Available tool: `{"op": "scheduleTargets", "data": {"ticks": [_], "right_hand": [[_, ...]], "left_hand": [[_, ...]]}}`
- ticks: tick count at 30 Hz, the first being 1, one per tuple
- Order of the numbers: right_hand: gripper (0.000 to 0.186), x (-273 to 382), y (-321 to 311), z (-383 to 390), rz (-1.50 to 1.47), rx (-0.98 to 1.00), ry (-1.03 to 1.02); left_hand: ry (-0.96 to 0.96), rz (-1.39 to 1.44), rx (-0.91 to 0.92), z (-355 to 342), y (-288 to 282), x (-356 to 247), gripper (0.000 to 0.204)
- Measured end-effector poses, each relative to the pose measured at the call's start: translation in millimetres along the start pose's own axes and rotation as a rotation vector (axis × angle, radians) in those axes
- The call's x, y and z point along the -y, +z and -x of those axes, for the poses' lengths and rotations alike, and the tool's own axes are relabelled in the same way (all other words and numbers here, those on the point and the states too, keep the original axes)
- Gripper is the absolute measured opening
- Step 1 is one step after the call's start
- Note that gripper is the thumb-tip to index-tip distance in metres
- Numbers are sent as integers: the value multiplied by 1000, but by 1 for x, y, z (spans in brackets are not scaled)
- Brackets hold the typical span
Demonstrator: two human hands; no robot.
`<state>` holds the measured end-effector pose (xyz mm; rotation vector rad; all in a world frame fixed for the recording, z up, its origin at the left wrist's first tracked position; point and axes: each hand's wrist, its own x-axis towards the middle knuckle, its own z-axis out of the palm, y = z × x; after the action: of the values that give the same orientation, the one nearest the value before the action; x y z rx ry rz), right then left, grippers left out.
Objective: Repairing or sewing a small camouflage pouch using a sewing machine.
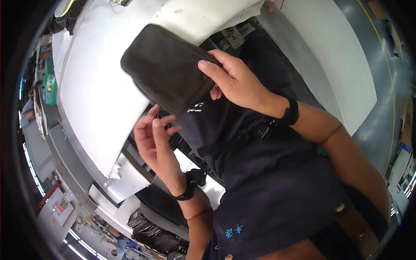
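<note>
A black zippered pouch [167, 69] with rounded corners is held up at a tilt over the front edge of the white table. My right hand [236, 80] grips its right end, thumb on the upper face and fingers underneath. Close to the pouch's lower left edge, where zipper teeth show, is my left hand [156, 138]. Its fingers are bent and apart, slightly blurred, with the index fingertip at or very near that edge. I cannot make out anything held in them. The pouch's underside is hidden.
The white table [97, 82] curves along the left and far side. Another white surface [325, 56] lies to the right. My dark apron [268, 186] fills the space below my hands. Black bundled items [151, 229] sit at lower left, and a green device [50, 82] stands far left.
</note>
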<state>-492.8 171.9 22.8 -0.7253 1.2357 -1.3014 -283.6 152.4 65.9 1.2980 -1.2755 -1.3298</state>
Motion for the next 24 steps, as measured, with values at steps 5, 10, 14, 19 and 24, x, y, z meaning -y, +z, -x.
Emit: {"op": "scheduleTargets", "data": {"ticks": [5,10,14,19,24], "right_hand": [[40,-15,2,12,-28,37,-58],[41,-12,0,12,208,85,-109],[34,23,-14,9,589,46,-480],[21,82,-4,64,334,332,-703],[22,100,37,103,312,588,-798]], "left_hand": [[-254,381,56,18,10,19,39],[-142,247,138,14,-7,17,18],[417,-767,-5,11,-35,-10,19],[237,68,256,24,-56,-46,33],[-150,-43,261,3,-62,-12,42]]}}
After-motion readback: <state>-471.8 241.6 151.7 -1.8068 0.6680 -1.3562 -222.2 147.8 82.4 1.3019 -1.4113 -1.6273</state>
